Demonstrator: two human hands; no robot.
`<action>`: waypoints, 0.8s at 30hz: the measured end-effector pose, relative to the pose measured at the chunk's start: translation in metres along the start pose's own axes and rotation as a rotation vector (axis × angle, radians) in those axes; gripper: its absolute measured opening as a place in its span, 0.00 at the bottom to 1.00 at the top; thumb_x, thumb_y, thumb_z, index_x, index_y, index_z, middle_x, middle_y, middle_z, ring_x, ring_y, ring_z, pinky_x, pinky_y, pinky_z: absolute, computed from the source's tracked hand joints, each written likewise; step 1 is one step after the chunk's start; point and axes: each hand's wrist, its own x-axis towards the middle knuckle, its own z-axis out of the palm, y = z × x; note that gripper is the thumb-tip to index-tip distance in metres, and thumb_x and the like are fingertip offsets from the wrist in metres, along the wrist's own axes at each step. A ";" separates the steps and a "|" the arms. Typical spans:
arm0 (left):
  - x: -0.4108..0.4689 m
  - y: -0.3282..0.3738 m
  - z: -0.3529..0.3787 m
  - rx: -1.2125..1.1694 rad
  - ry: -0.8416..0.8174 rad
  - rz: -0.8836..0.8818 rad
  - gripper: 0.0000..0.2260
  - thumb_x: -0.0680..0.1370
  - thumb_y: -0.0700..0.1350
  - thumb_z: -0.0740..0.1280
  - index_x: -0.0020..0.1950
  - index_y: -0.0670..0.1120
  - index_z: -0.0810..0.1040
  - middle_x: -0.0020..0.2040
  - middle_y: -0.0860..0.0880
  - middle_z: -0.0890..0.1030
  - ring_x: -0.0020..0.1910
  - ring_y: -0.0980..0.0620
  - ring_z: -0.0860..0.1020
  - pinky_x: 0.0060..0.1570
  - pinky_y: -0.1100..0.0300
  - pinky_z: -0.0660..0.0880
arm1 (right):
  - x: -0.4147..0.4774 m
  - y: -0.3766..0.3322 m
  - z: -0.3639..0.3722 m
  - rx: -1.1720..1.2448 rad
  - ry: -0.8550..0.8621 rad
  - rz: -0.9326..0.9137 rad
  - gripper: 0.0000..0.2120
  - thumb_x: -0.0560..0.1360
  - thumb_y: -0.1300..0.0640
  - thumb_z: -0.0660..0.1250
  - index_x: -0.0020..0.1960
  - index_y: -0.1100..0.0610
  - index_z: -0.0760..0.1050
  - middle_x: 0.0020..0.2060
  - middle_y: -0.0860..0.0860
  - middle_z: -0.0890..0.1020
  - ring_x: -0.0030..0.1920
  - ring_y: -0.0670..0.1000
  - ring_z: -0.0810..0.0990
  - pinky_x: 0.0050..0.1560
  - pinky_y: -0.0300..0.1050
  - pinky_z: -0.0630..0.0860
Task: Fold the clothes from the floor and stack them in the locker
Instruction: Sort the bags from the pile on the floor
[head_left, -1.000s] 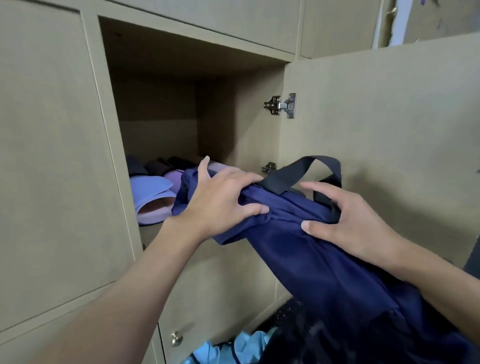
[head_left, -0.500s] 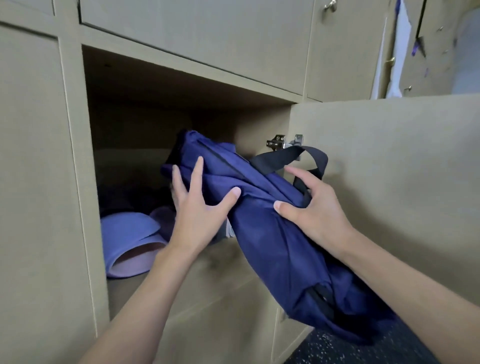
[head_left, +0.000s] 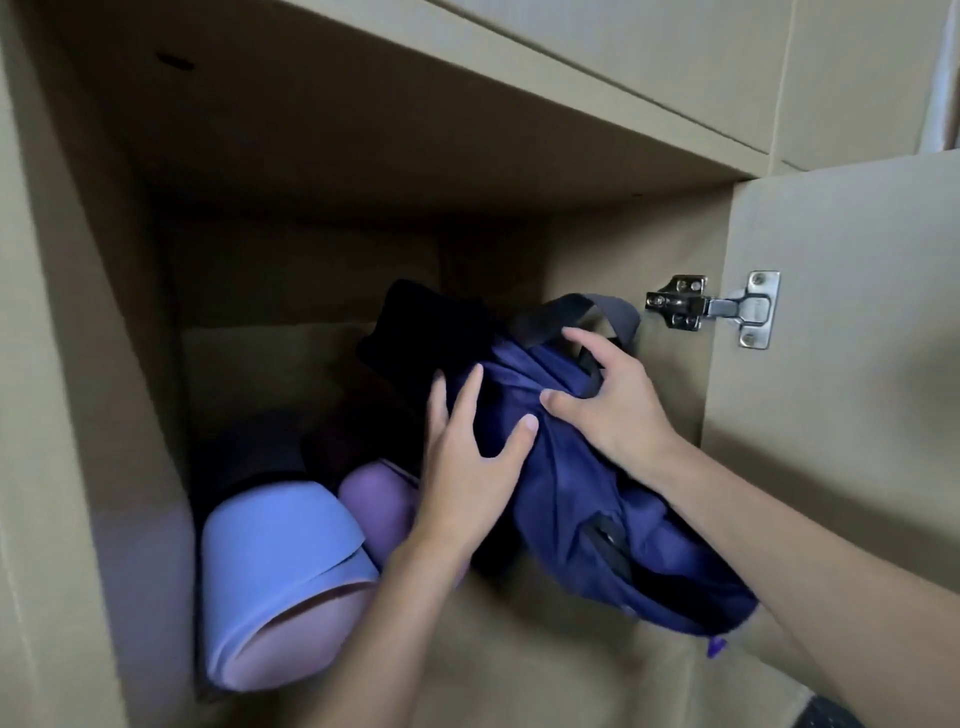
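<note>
The navy blue bundle (head_left: 582, 509) had been pushed deeper into the locker compartment (head_left: 130, 364) than half a second earlier, its upper end and black strap (head_left: 571, 306) now lying inside by the right wall. Its lower end was still hung over the shelf's front edge. The left hand (head_left: 467, 467) was laid flat against the bundle's left side, fingers spread and nearly straight, the thumb pressed into the cloth. The right hand (head_left: 608, 410) was clamped on the top of the bundle just below the strap, fabric bunched between its thumb and curled fingers. The bundle was thus held between both hands, above a rolled blue mat (head_left: 275, 540) and a purple roll (head_left: 374, 499) kept at the compartment's left.
</note>
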 end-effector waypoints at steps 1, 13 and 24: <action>0.003 -0.005 0.004 0.004 -0.016 -0.017 0.29 0.79 0.55 0.67 0.79 0.57 0.61 0.82 0.53 0.53 0.79 0.56 0.52 0.71 0.67 0.51 | 0.018 0.004 0.011 -0.022 -0.012 0.006 0.34 0.71 0.57 0.77 0.74 0.50 0.68 0.66 0.47 0.77 0.65 0.46 0.75 0.64 0.33 0.68; -0.004 -0.042 0.016 -0.024 -0.135 -0.212 0.26 0.83 0.54 0.60 0.80 0.54 0.59 0.81 0.52 0.58 0.79 0.54 0.56 0.78 0.56 0.53 | -0.016 0.063 0.009 -0.033 -0.494 0.496 0.47 0.65 0.28 0.70 0.74 0.55 0.65 0.66 0.50 0.76 0.63 0.52 0.76 0.66 0.46 0.72; -0.013 -0.042 0.012 0.016 -0.216 -0.288 0.44 0.64 0.74 0.49 0.80 0.64 0.50 0.82 0.58 0.52 0.80 0.56 0.50 0.79 0.47 0.50 | -0.029 0.054 0.008 0.234 -0.413 0.632 0.50 0.60 0.31 0.73 0.76 0.48 0.60 0.67 0.51 0.75 0.64 0.54 0.75 0.67 0.54 0.72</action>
